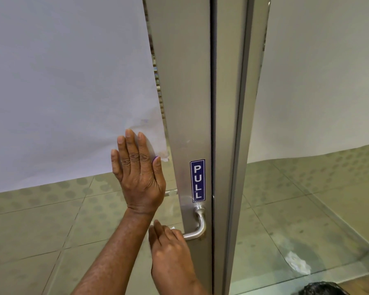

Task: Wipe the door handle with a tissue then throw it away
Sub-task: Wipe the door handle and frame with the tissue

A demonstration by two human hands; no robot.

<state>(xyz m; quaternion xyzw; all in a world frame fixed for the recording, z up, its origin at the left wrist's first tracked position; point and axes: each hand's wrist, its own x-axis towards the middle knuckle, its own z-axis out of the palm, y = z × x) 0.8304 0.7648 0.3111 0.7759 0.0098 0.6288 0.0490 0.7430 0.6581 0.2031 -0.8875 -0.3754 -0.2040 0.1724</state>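
Glass door panels (62, 71) backed with white paper fill the view, set in a brushed metal door frame (185, 103), with tiled floor visible through the lower glass. A blue PULL sticker (197, 180) sits just above the lever door handle (197, 226). Left hand (140, 173) is flat and open, fingers spread against the glass beside the frame — likely bracing the door so it does not swing while the handle gets rubbed. Right hand (170, 250) is closed over the free end of the handle, with the white tissue (175, 230) pinched between fingers and metal; only a small edge of it shows past the knuckles, so how much of the lever it covers is hard to say. Wiping looks underway, the elbow and base of the lever still bare. A black bag-like shape (324, 288) sits at the bottom edge — possibly a bin liner, too cropped to tell. A whitish smear (297, 262) on the right glass could be a reflection.
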